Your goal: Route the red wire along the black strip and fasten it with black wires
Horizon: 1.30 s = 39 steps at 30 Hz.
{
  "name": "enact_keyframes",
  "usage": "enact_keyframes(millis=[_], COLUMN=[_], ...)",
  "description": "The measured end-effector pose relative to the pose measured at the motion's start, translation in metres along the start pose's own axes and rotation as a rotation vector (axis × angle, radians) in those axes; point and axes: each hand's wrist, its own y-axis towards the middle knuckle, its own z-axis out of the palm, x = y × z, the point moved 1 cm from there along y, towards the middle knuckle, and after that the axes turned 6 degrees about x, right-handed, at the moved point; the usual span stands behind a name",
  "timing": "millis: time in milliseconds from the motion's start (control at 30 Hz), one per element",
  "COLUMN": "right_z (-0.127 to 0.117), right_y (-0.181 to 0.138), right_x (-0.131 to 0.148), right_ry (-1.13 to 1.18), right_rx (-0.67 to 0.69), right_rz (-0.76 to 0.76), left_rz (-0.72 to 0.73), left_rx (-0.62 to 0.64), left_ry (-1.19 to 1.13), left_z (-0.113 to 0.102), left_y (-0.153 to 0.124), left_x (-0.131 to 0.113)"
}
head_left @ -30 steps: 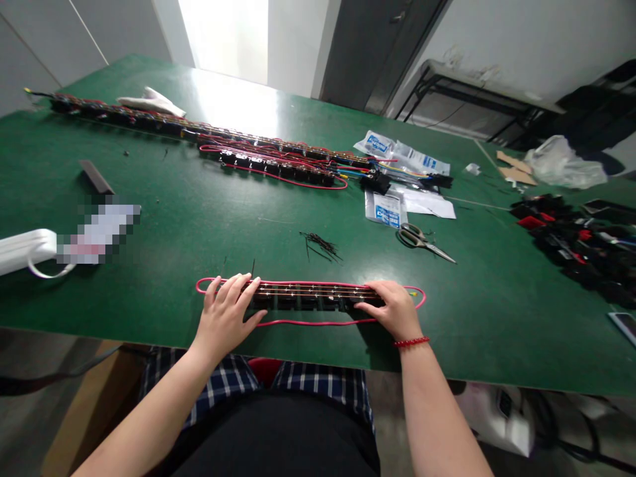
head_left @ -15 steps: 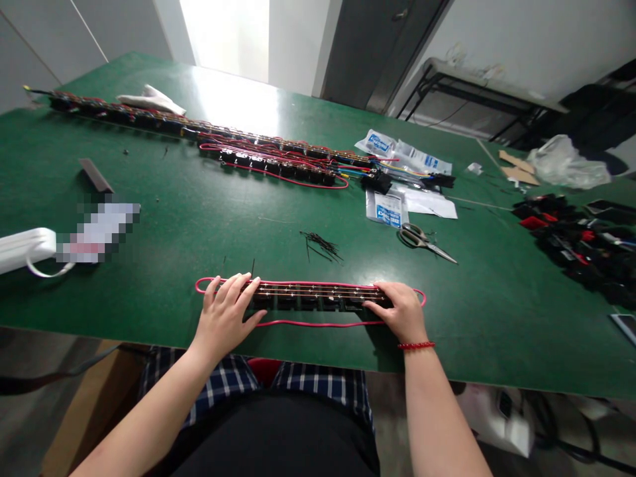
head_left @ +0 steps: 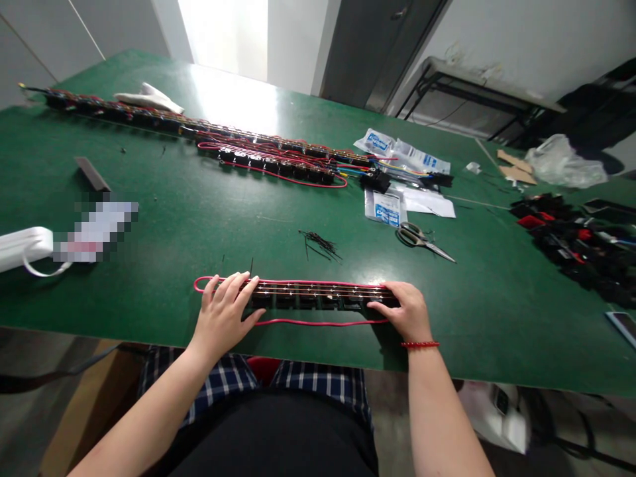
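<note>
1. Both ends of our segmented black strip (head_left: 313, 296) are grasped: left hand (head_left: 221, 315) at the left, right hand (head_left: 407, 310) at the right.
2. We see it near the front of the green table (head_left: 124, 291), long axis crosswise, ends pointing left and right; coppery lines run lengthwise, smooth red wire (head_left: 322, 323) along both sides.
3. Beyond lie thin black strands (head_left: 322, 244) and metal scissors (head_left: 422, 241).

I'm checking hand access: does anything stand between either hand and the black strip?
Nothing visible does: the left hand and right hand are on the strip. Red wire runs along its far and near sides; whether either hand pinches it is hidden.
</note>
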Motion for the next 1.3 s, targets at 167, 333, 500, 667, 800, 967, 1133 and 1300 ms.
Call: enact_keyframes(millis=[167, 333, 500, 667, 800, 967, 1133, 1300], right_z=[-0.003, -0.006, 0.0, -0.002, -0.009, -0.01, -0.002, 0.0], right_y=[-0.003, -0.009, -0.012, -0.011, -0.008, -0.003, 0.001, 0.001], right_x=[-0.002, -0.012, -0.016, -0.015, -0.011, 0.008, 0.023, 0.023], right_ry=[-0.004, -0.002, 0.042, 0.01, -0.054, -0.091, -0.051, -0.017], right_rx=[0.014, -0.014, -0.071, -0.032, 0.038, 0.078, 0.047, 0.03], right_rz=[-0.012, 0.028, 0.04, 0.038, 0.008, -0.028, -0.031, -0.019], left_rz=[0.005, 0.014, 0.005, -0.001, 0.004, 0.008, 0.001, 0.009], left_rx=[-0.007, -0.014, -0.012, -0.019, -0.034, -0.036, -0.024, -0.031], left_ry=[0.025, 0.029, 0.018, -0.023, -0.015, 0.014, 0.017, 0.01], left_z=[0.001, 0.0, -0.001, 0.001, 0.001, 0.0, -0.001, -0.001], left_y=[0.0, 0.0, 0.0, -0.001, -0.001, -0.001, 0.0, 0.0], left_x=[0.0, 0.0, -0.001, -0.001, 0.0, -0.001, 0.0, -0.001])
